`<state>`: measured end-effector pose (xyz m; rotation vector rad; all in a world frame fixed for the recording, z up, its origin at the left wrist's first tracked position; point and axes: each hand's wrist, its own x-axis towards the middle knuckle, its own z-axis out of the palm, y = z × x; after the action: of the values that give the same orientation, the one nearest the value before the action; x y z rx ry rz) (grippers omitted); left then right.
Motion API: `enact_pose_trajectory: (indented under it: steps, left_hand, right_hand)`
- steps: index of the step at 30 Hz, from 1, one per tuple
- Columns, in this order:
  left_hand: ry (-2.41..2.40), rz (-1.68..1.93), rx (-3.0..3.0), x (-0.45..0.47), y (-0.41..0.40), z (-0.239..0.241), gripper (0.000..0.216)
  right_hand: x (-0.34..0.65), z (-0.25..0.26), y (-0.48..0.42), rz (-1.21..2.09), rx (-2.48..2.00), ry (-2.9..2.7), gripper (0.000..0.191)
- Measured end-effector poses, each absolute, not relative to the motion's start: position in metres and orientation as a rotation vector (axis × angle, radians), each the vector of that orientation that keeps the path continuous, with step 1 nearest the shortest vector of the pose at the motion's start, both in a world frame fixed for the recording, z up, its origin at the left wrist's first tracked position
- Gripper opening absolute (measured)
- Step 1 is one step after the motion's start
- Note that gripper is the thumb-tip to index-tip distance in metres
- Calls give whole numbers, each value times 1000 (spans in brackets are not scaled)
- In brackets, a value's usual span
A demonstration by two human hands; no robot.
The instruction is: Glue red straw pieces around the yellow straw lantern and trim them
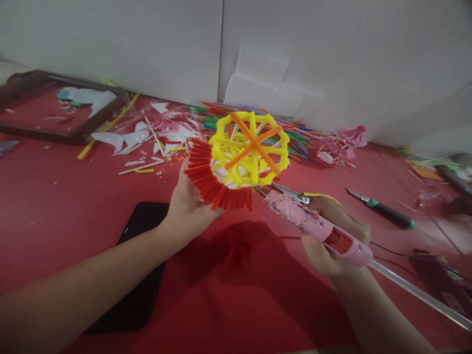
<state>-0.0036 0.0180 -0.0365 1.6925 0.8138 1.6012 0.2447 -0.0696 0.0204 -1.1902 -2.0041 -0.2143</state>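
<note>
My left hand (191,196) is closed round the lower left of a pipe-cleaner model (254,150), its fingers partly hidden behind it. The model has a yellow ring with orange and yellow strips crossing over it, and a fringe of short red pieces (221,191) along its lower left. A pink hot glue gun (302,219) with a clear glue stick (416,290) in its rear sits in my right hand (339,236), fingers wrapped round it. Its nozzle points at the model's lower edge; whether they touch I cannot tell. Scissors (291,192) show just beyond the gun.
A black phone-like slab (129,295) lies under my left forearm. Pipe cleaners (302,132), paper scraps (136,140) and a dark frame (73,132) are along the back. A pink model (342,145) and a utility knife (383,211) lie to the right.
</note>
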Motion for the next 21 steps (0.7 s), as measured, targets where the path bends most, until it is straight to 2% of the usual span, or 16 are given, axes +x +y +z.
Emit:
enact_pose_trajectory:
  steps: [12,21]
  left_hand:
    - [795,1652,1682,-3,17,-36,60]
    - [784,1636,1617,-5,19,-42,74]
  right_hand:
    - [252,16,-70,-197,-1152,-2038,9]
    - [247,11,-69,-224,-1121,-1987,14]
